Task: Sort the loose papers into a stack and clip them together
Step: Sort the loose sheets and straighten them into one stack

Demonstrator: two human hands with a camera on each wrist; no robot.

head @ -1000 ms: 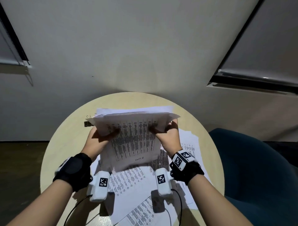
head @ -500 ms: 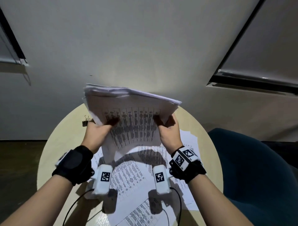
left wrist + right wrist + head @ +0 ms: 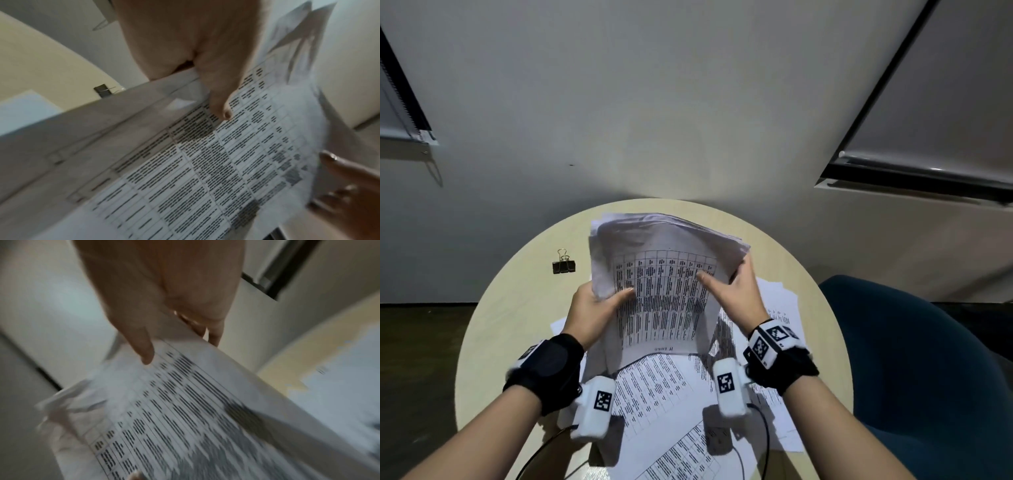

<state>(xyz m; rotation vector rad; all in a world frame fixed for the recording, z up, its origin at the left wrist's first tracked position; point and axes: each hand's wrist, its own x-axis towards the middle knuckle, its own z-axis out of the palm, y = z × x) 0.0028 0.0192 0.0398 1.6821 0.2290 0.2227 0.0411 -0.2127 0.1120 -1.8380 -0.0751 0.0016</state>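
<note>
A stack of printed papers (image 3: 664, 291) stands nearly upright over the round table (image 3: 517, 308), its lower edge down by the loose sheets (image 3: 654, 394) lying there. My left hand (image 3: 602, 305) grips the stack's left edge, thumb on the front page. My right hand (image 3: 726, 284) pinches the right edge, thumb on the print and fingers behind. The left wrist view shows the left thumb (image 3: 222, 107) on the papers (image 3: 205, 162). In the blurred right wrist view, the right thumb (image 3: 144, 350) presses the top sheet (image 3: 185, 418). A black binder clip (image 3: 564, 265) lies left of the stack.
More loose sheets (image 3: 780, 308) spread over the table's right side under my right wrist. A dark blue chair (image 3: 928, 359) stands close on the right. A pale wall rises behind the table. The clip (image 3: 102, 91) also shows in the left wrist view.
The stack went up off the table, then came back down with its lower edge near the loose sheets. Both hands kept hold of it. The binder clip is now fully uncovered.
</note>
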